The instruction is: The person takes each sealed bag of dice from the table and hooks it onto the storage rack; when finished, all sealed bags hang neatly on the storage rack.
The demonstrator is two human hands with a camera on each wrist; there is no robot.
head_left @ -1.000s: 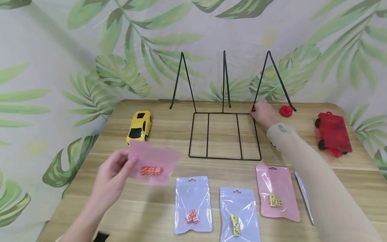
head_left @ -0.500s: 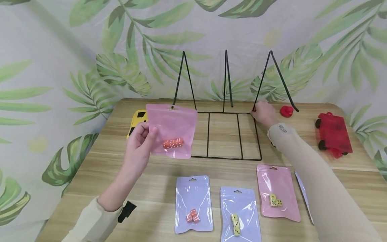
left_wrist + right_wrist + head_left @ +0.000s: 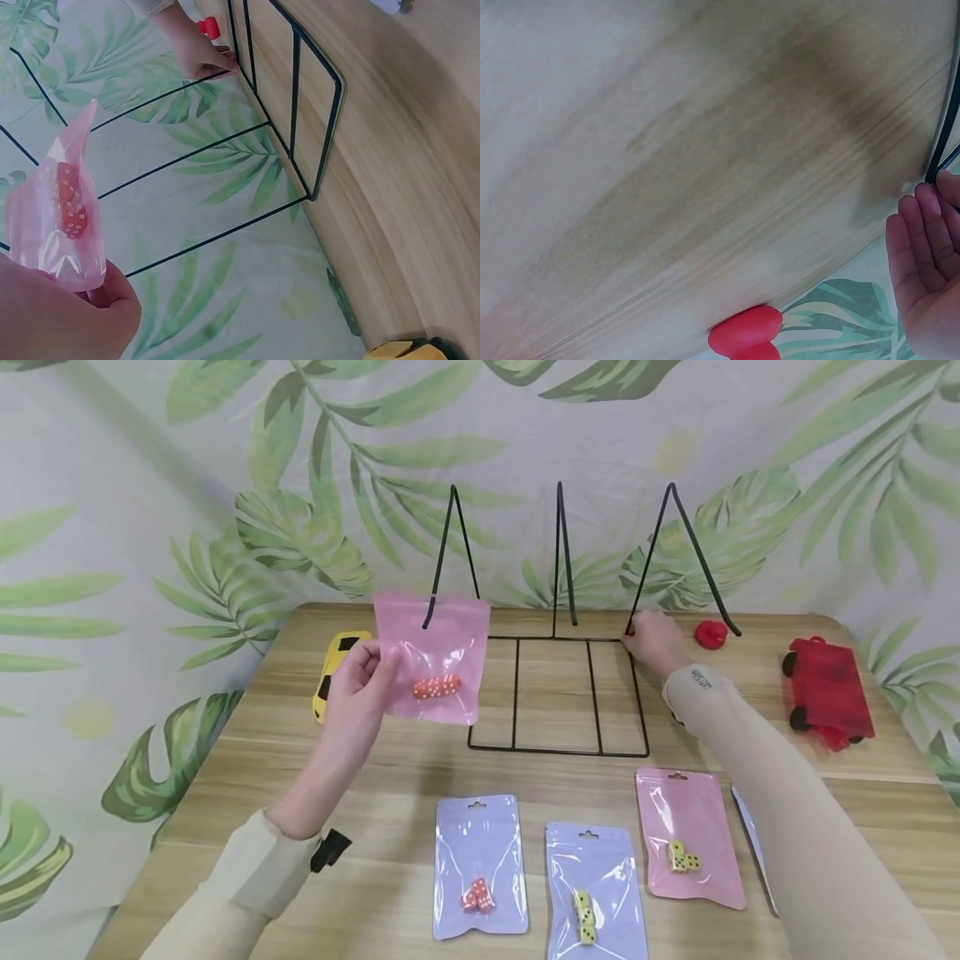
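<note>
My left hand (image 3: 356, 697) pinches the left edge of a pink zip bag (image 3: 468, 639) between thumb and fingers, holding it up above the table. Orange dice with white dots (image 3: 437, 686) lie in a row inside the bag. The front tip of the left prong of a black wire rack (image 3: 558, 752) shows in front of the bag's top, by its hang hole. At the rack's back right corner, my right hand (image 3: 657, 642) pinches the wire; in the right wrist view its fingertips (image 3: 925, 193) meet the black wire.
Two bluish bags (image 3: 480, 843) (image 3: 600, 860) and another pink bag (image 3: 693, 810) with dice lie in front. My right sleeve partly covers one more bag (image 3: 753, 843). A yellow toy car (image 3: 330, 672) stands left; a red rubber duck (image 3: 711, 635) and red toy vehicle (image 3: 828, 689) are right.
My left hand has lifted the pink bag up and to the right, from beside the yellow car to the rack's left prong. The right hand stays on the rack.
</note>
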